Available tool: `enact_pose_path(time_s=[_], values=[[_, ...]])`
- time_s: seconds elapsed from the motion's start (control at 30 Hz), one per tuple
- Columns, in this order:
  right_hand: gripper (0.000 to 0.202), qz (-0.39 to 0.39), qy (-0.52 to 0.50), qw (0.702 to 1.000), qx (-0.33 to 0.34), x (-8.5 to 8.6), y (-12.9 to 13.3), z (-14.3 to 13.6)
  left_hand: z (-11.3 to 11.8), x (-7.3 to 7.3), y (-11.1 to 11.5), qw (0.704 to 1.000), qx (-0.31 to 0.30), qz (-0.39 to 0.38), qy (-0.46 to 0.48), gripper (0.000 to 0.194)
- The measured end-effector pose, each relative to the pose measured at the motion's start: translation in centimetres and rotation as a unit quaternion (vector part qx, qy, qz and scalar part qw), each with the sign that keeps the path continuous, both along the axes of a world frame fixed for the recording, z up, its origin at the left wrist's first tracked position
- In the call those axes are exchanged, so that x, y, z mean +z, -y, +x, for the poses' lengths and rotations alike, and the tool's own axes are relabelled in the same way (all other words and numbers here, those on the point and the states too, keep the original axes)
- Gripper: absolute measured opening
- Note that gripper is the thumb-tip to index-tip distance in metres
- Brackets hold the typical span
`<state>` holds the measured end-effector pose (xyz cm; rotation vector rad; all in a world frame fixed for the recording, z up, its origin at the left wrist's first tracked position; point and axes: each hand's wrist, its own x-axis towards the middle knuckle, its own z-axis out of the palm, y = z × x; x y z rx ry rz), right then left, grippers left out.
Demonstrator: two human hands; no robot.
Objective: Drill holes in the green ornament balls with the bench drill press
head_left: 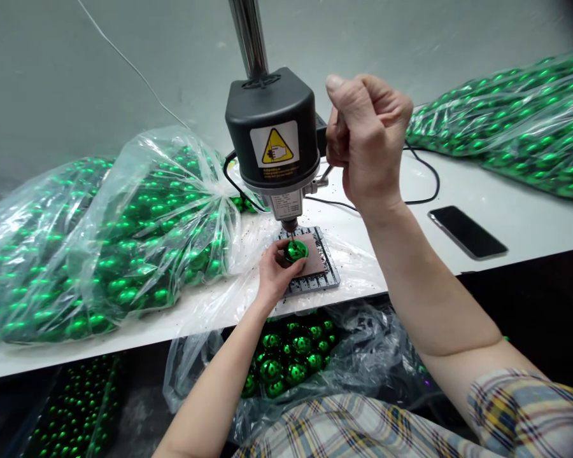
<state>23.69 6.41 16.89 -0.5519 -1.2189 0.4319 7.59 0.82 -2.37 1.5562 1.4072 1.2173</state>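
My left hand [277, 268] pinches a shiny green ball [297, 251] between thumb and fingers on a pinkish-brown pad [315, 256]. Beneath the pad lies the slotted metal base [333, 275] of a small drill press [270, 130]. Its chuck [290, 225] sits just over the ball, and the thin bit reaches down to the ball's top; whether it has gone in I cannot tell. Up beside the black motor housing, my right hand [370, 137] is closed in a fist around the press's feed lever [325, 177], most of which the fingers hide.
A large clear bag of green balls [138, 235] fills the table's left side; another bag [510, 121] lies at the back right. Below the table edge, an open plastic bag holds more balls [296, 350]. A phone [468, 231] and a black cable [434, 184] lie on the right.
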Motion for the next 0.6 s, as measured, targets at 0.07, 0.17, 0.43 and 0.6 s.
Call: enact_pose_path(time_s=[0.07, 0.17, 0.43, 0.6], values=[[0.064, -0.002, 0.004, 1.0, 0.0, 0.0, 0.0, 0.0, 0.2, -0.3, 0.1, 1.0, -0.005, -0.002, 0.031, 0.053], [0.064, 0.011, -0.01, 1.0, 0.024, 0.0, 0.0, 0.1, 0.0, -0.6, -0.2, 0.993, -0.011, -0.036, 0.109, 0.054], [0.062, -0.005, -0.065, 0.996, 0.06, 0.6, 0.9, -0.3, -1.0, 0.0, -0.6, 1.0, 0.022, -0.006, -0.017, 0.048], [0.059, -0.045, -0.041, 0.998, 0.034, 0.7, 1.0, -0.4, -1.0, -0.5, -0.3, 1.0, 0.027, 0.001, 0.003, 0.053]])
